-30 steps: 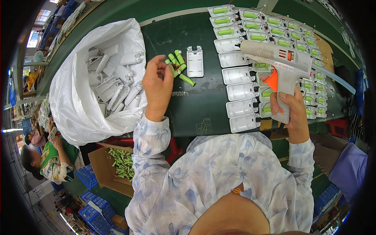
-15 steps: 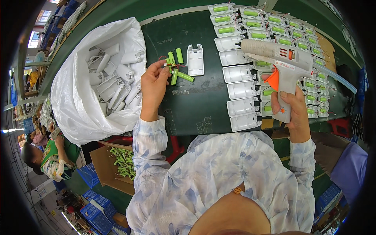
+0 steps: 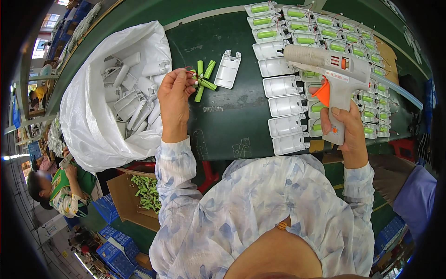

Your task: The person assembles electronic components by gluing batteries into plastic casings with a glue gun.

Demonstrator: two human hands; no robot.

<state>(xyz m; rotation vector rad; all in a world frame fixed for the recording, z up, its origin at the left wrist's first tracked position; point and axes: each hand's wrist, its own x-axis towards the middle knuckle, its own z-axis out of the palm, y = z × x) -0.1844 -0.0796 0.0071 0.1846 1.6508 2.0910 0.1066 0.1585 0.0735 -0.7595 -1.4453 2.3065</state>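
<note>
1. Green table.
2. White casings, rowed from the far edge to the near.
3. White sack, at the left edge.
4. Glue gun, gripped by the right hand above the rows.
5. Lone casing.
6. Green cells, nearer the left edge, red wires pinched by the left hand.

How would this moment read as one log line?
Left hand: pinching red wires by green cells | Right hand: gripping glue gun | Beside cells: white casing | Right: rows of casings
</note>
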